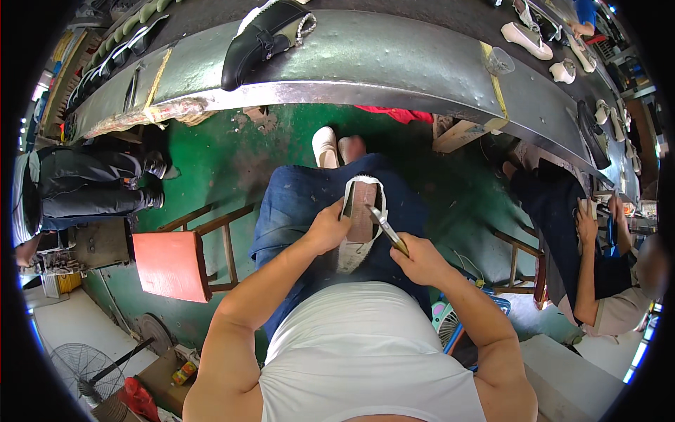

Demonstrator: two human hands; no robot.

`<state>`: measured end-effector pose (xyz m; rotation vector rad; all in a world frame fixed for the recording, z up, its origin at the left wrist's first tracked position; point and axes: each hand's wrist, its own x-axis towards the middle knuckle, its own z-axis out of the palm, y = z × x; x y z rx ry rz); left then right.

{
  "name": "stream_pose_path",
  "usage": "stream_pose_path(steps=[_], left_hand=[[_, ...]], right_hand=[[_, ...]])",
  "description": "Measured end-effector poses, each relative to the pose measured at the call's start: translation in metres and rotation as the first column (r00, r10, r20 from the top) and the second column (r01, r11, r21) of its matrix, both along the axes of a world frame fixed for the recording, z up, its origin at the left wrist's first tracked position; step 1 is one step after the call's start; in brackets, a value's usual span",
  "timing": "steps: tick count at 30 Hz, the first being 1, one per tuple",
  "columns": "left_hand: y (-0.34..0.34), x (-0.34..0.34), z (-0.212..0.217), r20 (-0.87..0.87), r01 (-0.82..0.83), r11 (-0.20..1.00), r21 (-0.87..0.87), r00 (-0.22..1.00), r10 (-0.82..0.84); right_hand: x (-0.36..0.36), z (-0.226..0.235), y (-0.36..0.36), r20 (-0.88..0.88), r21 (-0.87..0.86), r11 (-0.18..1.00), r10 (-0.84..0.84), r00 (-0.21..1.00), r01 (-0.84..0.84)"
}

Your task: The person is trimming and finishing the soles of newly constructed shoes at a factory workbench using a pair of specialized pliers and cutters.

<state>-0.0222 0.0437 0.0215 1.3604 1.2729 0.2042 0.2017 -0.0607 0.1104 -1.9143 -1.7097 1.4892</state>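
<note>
A white shoe upper (pixel 346 259) lies on my lap, stretched round a last, with its brown insole (pixel 363 200) facing up. My left hand (pixel 328 228) is closed on the left edge of this shoe, thumb toward the insole. In my right hand (pixel 420 258) is a pair of metal pincers (pixel 383 224), gripped by the handles at the shoe's right side. Their shiny head reaches over the right edge of the insole. Whether the jaws touch the upper, I cannot tell.
Ahead runs a metal-edged workbench (pixel 365 53) with a black shoe (pixel 259 48) on it and pale shoes (pixel 527 41) at the right. A red-topped stool (pixel 169 264) stands left. People work on both sides, one at right (pixel 598 246). A fan (pixel 81 369) stands lower left.
</note>
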Motion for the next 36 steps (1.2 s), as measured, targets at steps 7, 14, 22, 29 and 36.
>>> stream_pose_path(steps=[7, 14, 22, 29, 36], left_hand=[[0.0, -0.018, 0.012, 0.546, 0.152, 0.883, -0.444, 0.827, 0.132], [-0.055, -0.023, -0.013, 0.31, 0.097, 0.995, 0.022, 0.945, -0.099], [-0.06, -0.024, -0.02, 0.616, -0.077, 0.876, -0.475, 0.682, 0.394], [-0.06, -0.006, -0.067, 0.337, -0.365, 0.931, -0.017, 0.874, 0.349], [-0.056, -0.004, -0.036, 0.09, -0.172, 0.925, 0.34, 0.985, 0.15]], right_hand=[[0.014, -0.003, 0.011, 0.06, 0.005, 0.972, 0.235, 0.97, -0.235], [0.004, 0.005, 0.012, 0.28, 0.29, 0.841, 0.381, 0.881, -0.456], [-0.014, 0.026, 0.042, 0.423, -0.029, 0.714, 0.643, 0.638, -0.7], [-0.023, -0.023, 0.001, 0.207, 0.074, 0.933, 0.331, 0.921, -0.352], [0.0, -0.009, 0.011, 0.331, 0.22, 0.906, 0.28, 0.901, -0.362]])
